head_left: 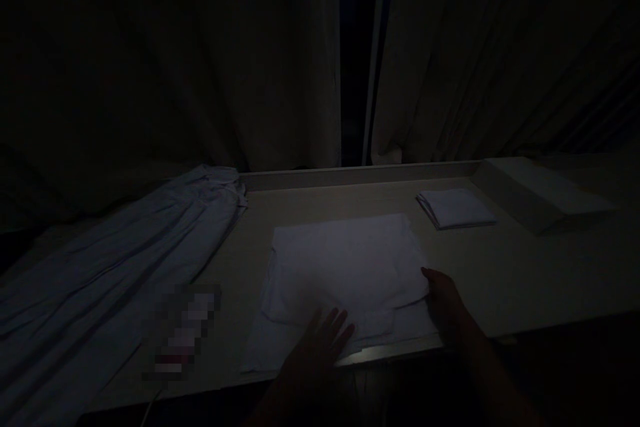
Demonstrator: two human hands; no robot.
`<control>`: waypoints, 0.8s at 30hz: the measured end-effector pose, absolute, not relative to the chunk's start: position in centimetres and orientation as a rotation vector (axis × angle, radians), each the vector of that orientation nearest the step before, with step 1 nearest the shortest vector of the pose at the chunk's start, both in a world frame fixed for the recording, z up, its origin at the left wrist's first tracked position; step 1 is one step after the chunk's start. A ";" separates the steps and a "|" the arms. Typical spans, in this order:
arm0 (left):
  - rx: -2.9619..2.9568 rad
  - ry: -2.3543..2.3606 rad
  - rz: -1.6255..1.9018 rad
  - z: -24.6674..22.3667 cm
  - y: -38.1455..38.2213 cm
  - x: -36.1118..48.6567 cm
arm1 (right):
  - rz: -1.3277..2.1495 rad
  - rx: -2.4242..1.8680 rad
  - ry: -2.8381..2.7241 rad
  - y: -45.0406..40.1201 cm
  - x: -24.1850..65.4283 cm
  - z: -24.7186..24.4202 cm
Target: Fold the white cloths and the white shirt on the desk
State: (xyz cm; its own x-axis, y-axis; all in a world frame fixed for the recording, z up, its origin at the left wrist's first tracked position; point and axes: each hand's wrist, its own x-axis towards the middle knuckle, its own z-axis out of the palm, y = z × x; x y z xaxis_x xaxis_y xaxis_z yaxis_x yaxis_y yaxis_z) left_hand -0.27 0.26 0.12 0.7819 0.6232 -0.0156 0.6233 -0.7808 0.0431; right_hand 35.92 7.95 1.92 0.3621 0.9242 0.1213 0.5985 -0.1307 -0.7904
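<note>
A white cloth [340,260], partly folded in layers, lies on the table in dim light. My left hand [320,343] rests on its near edge, fingers spread and pressed flat. At the cloth's right side, my right hand [445,297] is closed on the edge, with its lower fingers lost in shadow. Beyond the right hand sits a smaller folded white cloth [455,207], lying flat and apart from both hands.
A long heap of pale fabric [150,247] covers the table's left end. Near it is a blurred-out object [183,333] with a cable below. A pale box-like block [540,190] stands at right. Curtains [280,60] hang behind the table's raised back edge [350,177].
</note>
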 end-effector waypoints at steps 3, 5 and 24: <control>2.916 1.044 0.005 0.0 0.2 -0.3 | 0.338 -2.071 -1.260 7.7 36.7 1.3; 2.906 1.053 -0.017 0.1 0.2 -0.2 | 0.234 -2.178 -1.310 7.6 36.9 1.1; 2.939 1.050 -0.009 0.0 0.2 -0.2 | 0.502 -2.359 -1.317 9.0 38.7 0.0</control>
